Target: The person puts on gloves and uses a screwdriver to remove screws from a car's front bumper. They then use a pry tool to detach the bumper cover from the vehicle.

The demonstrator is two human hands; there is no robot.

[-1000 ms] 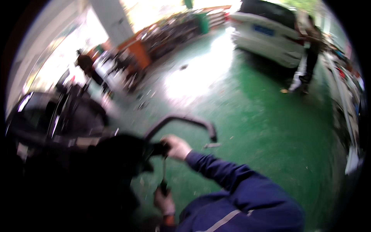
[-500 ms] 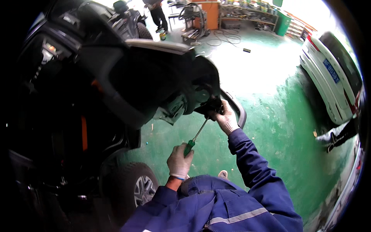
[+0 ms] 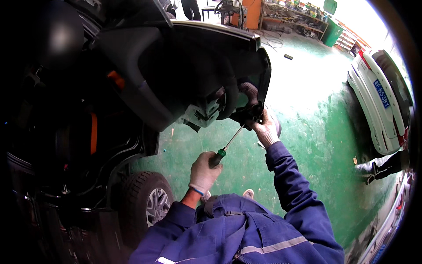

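My left hand (image 3: 204,172), in a pale work glove, is closed around the green handle of a screwdriver (image 3: 234,137). Its metal shaft slants up to the right, and its tip meets a dark part beside my right fingers; the exact contact is hidden. My gloved right hand (image 3: 266,130) is closed on that dark part at the corner of an open black car door (image 3: 193,61). A rounded dark shell (image 3: 278,125) shows behind this hand. Next to the inner edge of the door hangs a pale, glossy sheet (image 3: 203,116).
The car's dark interior, with an orange strap (image 3: 93,133), lies left, above a wheel (image 3: 147,204). A white car (image 3: 378,101) stands right, near another person's leg (image 3: 389,165). Cluttered shelves (image 3: 294,20) and a green bin (image 3: 332,33) are at the back of the green floor (image 3: 307,176).
The view has shifted, so the door appears farther right. Both hands sit slightly farther right in the picture, with the same grips. The screwdriver still points at the dark part.
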